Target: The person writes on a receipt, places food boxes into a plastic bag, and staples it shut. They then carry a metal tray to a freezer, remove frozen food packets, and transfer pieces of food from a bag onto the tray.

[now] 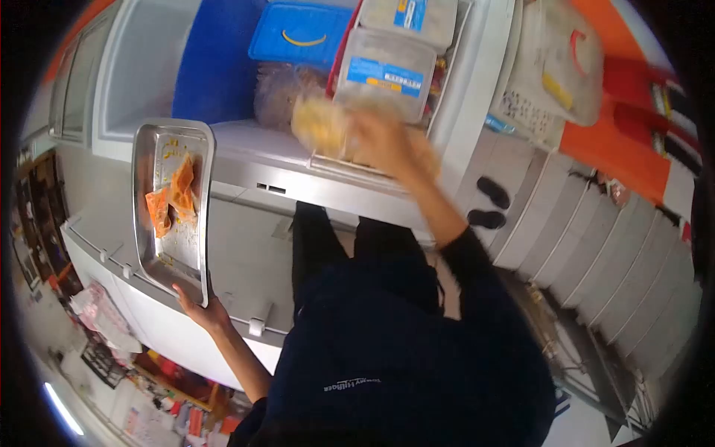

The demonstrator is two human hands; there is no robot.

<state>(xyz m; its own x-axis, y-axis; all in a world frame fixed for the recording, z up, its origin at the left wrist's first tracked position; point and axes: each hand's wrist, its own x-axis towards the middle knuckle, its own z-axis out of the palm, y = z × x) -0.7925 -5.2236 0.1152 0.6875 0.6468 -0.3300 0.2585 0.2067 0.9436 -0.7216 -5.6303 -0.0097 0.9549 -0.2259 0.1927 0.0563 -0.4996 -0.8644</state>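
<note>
My left hand (pixel 203 311) grips the near end of a long metal tray (pixel 175 257), thumb on its rim. Two orange pieces (pixel 181 190) and small yellow bits lie in the tray. Over the open chest freezer (pixel 298 177), my right hand (pixel 380 140) is closed at a blurred plastic bag of something yellowish (pixel 320 125). Below that hand is a wire basket (pixel 357 170) with more bagged items. Another clear bag (pixel 279 93) sits to the left, deeper in the freezer.
A blue lidded box (pixel 298 36) and clear lidded containers (pixel 387 71) fill the freezer's far side. Another clear container (pixel 558 67) stands at the right. Black slippers (pixel 491 192) lie on the floor near steps (pixel 588 231).
</note>
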